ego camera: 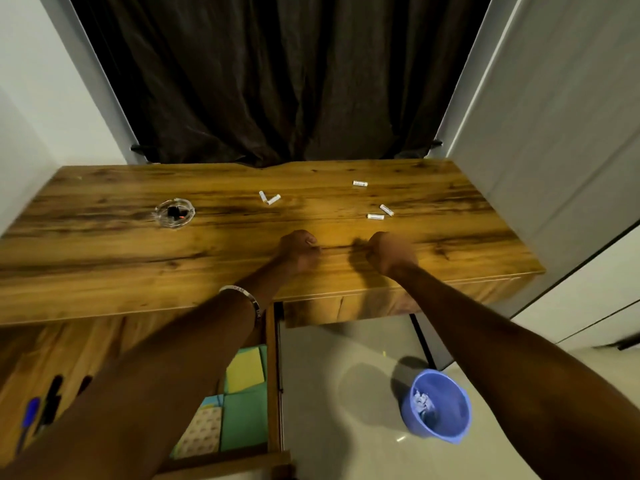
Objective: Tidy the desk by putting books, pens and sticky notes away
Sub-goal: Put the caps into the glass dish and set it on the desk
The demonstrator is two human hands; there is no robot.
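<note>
Sticky notes [244, 370] in open drawer [273, 375], well below fingers [310, 241] | both fists curled, prob. empty

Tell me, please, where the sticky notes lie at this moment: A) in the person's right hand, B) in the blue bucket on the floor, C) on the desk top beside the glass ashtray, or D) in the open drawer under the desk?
D: the sticky notes lie in the open drawer under the desk.

Blue bucket [440, 407], brown wood-grain desk [104, 258].
</note>
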